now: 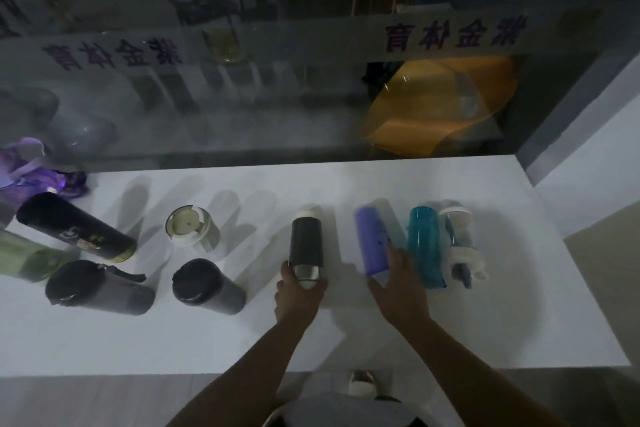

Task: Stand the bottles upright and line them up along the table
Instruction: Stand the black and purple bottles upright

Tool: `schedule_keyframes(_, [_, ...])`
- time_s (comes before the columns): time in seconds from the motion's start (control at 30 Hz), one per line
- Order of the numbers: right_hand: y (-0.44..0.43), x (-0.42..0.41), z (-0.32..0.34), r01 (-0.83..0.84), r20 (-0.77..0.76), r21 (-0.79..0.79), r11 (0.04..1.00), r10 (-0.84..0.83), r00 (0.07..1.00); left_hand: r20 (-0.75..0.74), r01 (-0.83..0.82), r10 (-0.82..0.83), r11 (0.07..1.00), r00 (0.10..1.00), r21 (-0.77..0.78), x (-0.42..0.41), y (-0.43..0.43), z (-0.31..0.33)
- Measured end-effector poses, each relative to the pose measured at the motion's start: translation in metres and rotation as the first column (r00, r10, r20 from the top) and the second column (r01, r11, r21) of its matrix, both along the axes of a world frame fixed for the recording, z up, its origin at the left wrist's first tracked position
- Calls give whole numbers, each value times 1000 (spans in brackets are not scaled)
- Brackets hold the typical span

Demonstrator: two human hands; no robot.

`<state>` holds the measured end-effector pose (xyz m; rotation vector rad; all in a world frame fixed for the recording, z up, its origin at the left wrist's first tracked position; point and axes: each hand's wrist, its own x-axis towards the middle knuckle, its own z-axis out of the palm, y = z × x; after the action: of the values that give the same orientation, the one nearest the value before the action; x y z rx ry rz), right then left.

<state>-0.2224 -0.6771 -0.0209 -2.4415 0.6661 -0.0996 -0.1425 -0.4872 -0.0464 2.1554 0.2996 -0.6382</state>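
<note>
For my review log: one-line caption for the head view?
Left hand grips the black bottle, right hand the purple bottle, on a white table of bottles.

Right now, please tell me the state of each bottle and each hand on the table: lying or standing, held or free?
black bottle: lying, left hand grips its end
purple bottle: lying, right hand on it
teal bottle: lying, free
clear bottle: lying, free
white-lidded bottle: upright, free
two dark tumblers: upright, free
black flask: lying, free
</note>
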Motion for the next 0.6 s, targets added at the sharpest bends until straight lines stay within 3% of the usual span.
schedule_keyframes(0.07, [-3,1,-1,-17,-26,-2,1000,17,1000,-2,-28,28,999,1000,-32,5,2,-17])
schedule_keyframes(0.17, [-6,2,-4,-29,-39,-18,999,28,999,-17,2,-2,1000,1000,-25,3,-2,20])
schedule_keyframes(0.27, [-4,1,-9,-29,-21,-37,999,28,999,-19,62,-62,997,998,42,6,-1,48])
schedule_keyframes(0.6, [0,8,-18,36,-13,1,999,-36,999,177,261,-327,912,928,316,81,3,128])
